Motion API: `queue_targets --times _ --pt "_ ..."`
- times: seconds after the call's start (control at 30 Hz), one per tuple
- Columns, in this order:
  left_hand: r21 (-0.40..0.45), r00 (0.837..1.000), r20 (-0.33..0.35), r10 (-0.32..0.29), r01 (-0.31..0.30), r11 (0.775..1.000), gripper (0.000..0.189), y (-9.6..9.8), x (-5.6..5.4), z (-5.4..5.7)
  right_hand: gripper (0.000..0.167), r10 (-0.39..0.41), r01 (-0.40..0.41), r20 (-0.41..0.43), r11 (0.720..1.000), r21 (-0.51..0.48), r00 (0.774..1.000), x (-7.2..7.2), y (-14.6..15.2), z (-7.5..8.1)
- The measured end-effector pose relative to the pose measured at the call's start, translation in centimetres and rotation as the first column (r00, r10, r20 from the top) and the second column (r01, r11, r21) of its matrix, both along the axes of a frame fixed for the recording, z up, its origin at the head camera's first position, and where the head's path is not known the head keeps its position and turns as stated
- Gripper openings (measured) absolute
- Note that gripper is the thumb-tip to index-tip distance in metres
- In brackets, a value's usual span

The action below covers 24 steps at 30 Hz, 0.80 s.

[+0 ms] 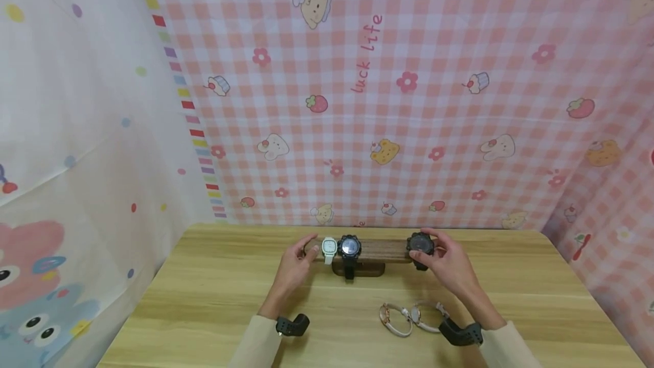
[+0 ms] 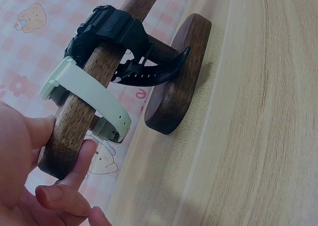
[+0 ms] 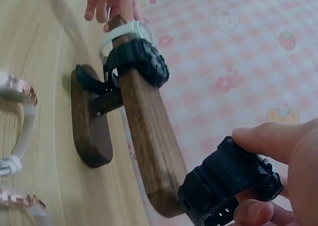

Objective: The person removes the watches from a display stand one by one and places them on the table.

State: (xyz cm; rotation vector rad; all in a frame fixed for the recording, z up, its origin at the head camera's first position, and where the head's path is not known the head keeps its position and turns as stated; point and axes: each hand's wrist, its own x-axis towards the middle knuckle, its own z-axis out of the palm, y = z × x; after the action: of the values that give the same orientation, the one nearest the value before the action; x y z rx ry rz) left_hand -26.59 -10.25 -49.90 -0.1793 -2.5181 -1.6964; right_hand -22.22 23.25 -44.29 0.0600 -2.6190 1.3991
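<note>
A dark wooden watch stand (image 1: 384,250) has a horizontal bar above an oval base (image 2: 171,99). My left hand (image 1: 295,264) grips the bar's left end between thumb and fingers. Beside it on the bar sits a pale mint watch (image 2: 94,92), its strap looped round. Right next to that is a black chunky watch (image 1: 349,247), with one strap end hanging down over the base. At the bar's right end my right hand (image 1: 453,261) pinches a second black watch (image 3: 231,174) by its case, the strap right at the bar's tip.
Two light-strapped watches lie on the wooden table (image 1: 204,300) in front of the stand: one with a rose-gold case (image 1: 384,314), the other with a pale dial (image 1: 416,315). A pink checked cloth (image 1: 357,124) hangs behind the table. Black devices are strapped to both wrists.
</note>
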Motion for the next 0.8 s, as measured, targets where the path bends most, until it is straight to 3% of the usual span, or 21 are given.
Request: queue_targets --times 0.47,0.8 --pt "0.007 1.0 0.006 0.001 -0.001 1.0 0.039 0.1 -0.2 0.0 0.059 0.042 -0.042 -0.004 0.999 -0.004 0.999 0.9 -1.5 1.2" --pt "-0.006 1.0 0.011 0.01 -0.01 1.0 0.039 0.0 -0.2 0.1 0.059 0.125 -0.126 -0.043 0.992 -0.018 0.991 1.8 -3.0 1.5"
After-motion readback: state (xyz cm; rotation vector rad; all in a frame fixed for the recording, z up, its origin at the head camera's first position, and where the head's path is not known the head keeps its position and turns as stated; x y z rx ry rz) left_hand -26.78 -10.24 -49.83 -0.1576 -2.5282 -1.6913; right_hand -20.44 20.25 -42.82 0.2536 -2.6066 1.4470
